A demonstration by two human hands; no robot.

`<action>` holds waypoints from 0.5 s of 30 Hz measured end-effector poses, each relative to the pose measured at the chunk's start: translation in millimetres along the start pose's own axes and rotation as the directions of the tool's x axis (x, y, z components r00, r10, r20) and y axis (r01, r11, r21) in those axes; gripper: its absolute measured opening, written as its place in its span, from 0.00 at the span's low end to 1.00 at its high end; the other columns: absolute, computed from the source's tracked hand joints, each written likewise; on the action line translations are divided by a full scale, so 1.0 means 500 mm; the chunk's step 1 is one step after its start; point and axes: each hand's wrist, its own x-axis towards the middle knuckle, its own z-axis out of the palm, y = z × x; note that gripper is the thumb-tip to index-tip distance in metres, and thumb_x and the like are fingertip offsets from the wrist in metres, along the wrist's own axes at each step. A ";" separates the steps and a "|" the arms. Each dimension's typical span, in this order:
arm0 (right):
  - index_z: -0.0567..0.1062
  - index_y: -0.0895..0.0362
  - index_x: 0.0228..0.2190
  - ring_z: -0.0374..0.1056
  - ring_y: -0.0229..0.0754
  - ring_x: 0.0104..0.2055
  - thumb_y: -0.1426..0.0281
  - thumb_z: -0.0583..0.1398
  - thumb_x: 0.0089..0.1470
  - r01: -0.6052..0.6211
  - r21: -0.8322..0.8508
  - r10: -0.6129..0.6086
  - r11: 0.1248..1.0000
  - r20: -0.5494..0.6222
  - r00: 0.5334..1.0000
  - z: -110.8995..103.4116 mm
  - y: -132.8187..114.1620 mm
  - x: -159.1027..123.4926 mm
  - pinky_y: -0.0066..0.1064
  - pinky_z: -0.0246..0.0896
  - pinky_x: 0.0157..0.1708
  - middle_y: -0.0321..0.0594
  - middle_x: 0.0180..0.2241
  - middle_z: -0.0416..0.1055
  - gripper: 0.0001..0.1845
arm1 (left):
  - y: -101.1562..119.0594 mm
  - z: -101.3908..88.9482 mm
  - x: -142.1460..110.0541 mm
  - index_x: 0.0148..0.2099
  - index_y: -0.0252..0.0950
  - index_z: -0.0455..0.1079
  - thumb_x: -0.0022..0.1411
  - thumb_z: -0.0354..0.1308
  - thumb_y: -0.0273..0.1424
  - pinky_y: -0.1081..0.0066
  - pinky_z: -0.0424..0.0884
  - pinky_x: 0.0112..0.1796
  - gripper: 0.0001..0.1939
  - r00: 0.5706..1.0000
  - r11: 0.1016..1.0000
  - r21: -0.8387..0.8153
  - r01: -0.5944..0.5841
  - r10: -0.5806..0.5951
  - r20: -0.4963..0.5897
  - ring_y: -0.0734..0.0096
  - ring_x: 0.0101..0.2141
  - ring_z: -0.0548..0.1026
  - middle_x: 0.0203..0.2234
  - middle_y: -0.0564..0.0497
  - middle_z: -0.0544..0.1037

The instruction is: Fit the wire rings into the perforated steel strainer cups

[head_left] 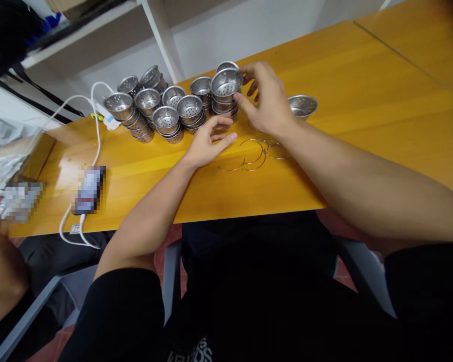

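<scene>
Thin, curved metal wires (265, 157) lie between the forearms on the smooth wooden desk (362, 110). The left hand (210, 142) is loosely spread; the right hand (263, 98) curls at a round, perforated metal cup (226, 85), pinch unclear. Stacked shiny cups (166, 120) stand beyond the left.

Silver against honey-yellow on my remote feed.
I see silver perforated cups (226, 86) patterned with round dots, a yellow-orange wood-grain table (362, 115), a white cable (98, 136), a black shirt (279, 296) with white lettering (203, 352), and reddish floor tiles (182, 281).
</scene>
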 end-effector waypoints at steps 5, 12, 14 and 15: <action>0.78 0.18 0.75 0.79 0.71 0.70 0.33 0.72 0.71 -0.003 0.088 0.001 0.996 0.020 1.000 0.002 0.006 -0.001 0.74 0.76 0.76 0.26 0.73 0.86 0.37 | -0.012 -0.003 0.002 0.73 0.45 0.79 0.76 0.79 0.62 0.39 0.83 0.82 0.37 0.999 0.998 0.055 0.042 -0.044 0.024 0.38 0.87 0.78 0.90 0.34 0.72; 0.80 0.32 0.72 0.83 0.69 0.61 0.34 0.75 0.69 0.125 0.181 -0.125 0.975 -0.014 0.992 0.025 0.043 0.009 0.72 0.80 0.70 0.38 0.71 0.88 0.38 | 0.008 0.003 -0.005 0.73 0.42 0.79 0.80 0.80 0.49 0.45 0.88 0.79 0.31 0.997 0.990 0.115 0.078 -0.074 -0.034 0.43 0.83 0.83 0.87 0.31 0.75; 0.81 0.32 0.70 0.84 0.71 0.61 0.38 0.76 0.69 0.142 0.186 -0.144 0.972 -0.006 0.990 0.028 0.049 0.011 0.74 0.81 0.69 0.39 0.70 0.88 0.35 | 0.012 0.004 -0.005 0.73 0.42 0.79 0.79 0.81 0.48 0.46 0.88 0.78 0.30 0.995 0.988 0.125 0.096 -0.091 -0.047 0.44 0.83 0.82 0.86 0.31 0.77; 0.81 0.31 0.70 0.84 0.71 0.61 0.39 0.76 0.69 0.145 0.189 -0.148 0.971 0.000 0.989 0.029 0.050 0.011 0.74 0.81 0.69 0.37 0.71 0.88 0.34 | 0.013 0.004 -0.005 0.72 0.41 0.80 0.79 0.81 0.47 0.46 0.88 0.78 0.30 0.994 0.986 0.130 0.106 -0.099 -0.054 0.43 0.84 0.81 0.86 0.31 0.77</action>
